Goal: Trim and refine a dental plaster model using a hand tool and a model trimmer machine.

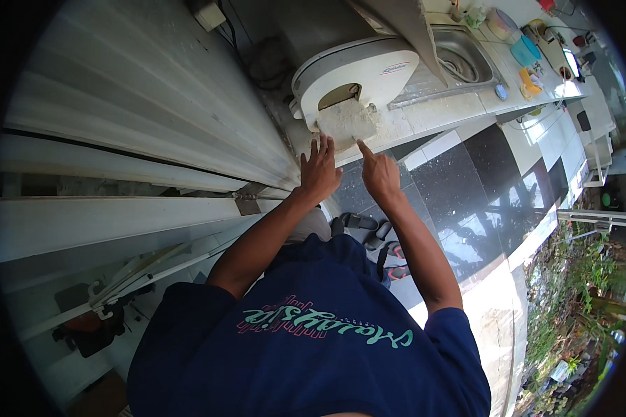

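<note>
A white machine (389, 66) with a rounded housing stands on the tiled counter in front of me. Its front has a dark opening, and below it a pale grey, dusty-looking flat piece (348, 124) slopes out toward me. My left hand (320, 172) is at the near left edge of this piece, fingers spread and stretched out, with nothing visible in it. At its near right corner, my right hand (381, 174) points with the index finger, the tip touching or almost touching the edge. The other right fingers are curled and partly hidden; no held thing shows.
A steel sink (459, 55) is set in the counter to the right, with a blue bowl (525, 51) and an orange item (530, 83) beyond. A large pale ribbed panel (167, 90) rises on the left. Sandals (360, 221) lie on the dark tiled floor (459, 187).
</note>
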Action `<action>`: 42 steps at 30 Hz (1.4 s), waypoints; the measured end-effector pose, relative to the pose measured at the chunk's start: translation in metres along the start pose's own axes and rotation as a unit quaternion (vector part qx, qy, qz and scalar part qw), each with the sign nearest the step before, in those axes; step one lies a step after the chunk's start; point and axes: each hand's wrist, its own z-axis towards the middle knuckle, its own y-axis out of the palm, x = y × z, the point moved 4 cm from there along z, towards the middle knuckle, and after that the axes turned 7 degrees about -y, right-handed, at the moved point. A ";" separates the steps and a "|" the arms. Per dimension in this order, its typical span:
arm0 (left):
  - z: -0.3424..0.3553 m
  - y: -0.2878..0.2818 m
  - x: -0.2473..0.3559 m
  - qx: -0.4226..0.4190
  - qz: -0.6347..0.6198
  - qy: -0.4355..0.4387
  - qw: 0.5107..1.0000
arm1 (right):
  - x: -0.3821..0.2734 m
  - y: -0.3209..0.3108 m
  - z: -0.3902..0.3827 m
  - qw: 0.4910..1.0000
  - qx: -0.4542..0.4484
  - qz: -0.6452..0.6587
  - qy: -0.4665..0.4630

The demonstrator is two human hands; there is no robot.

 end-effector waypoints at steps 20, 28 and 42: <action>-0.002 -0.001 -0.002 0.050 0.041 0.045 0.997 | 0.000 0.007 -0.010 0.999 -0.038 -0.006 -0.015; 0.002 -0.003 -0.005 0.037 0.041 0.050 0.997 | -0.012 0.012 -0.009 0.994 -0.107 -0.010 0.013; 0.001 -0.005 -0.011 0.007 0.020 0.043 0.999 | -0.024 0.000 0.004 0.999 0.008 -0.029 -0.012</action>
